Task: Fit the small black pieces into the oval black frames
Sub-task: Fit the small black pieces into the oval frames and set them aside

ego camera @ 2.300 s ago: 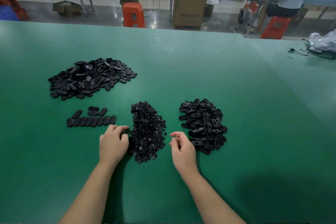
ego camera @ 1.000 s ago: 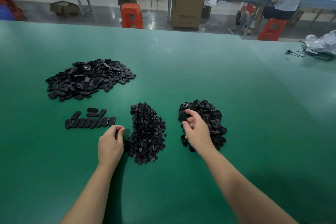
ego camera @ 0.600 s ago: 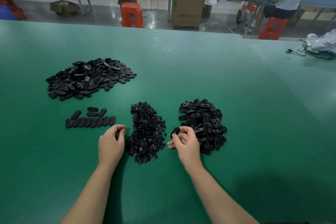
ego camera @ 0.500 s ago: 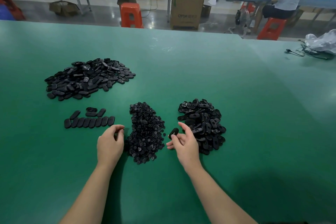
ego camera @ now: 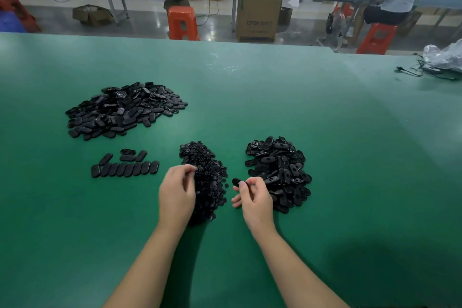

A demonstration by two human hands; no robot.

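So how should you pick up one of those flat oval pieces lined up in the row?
Probably pinch it across its narrow middle, thumb on one long edge, finger on the other, coming from above. Each piece in the row of oval pieces lies flat on the green table with neighbours touching its long sides, so take an end piece such as the rightmost one first.

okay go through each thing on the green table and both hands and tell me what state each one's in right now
Right hand: pinching one oval frame.
Left hand: fingers curled at the small pieces; grip unclear.
Frame pile: loose heap.
Far pile: loose heap.
Row: ovals side by side.
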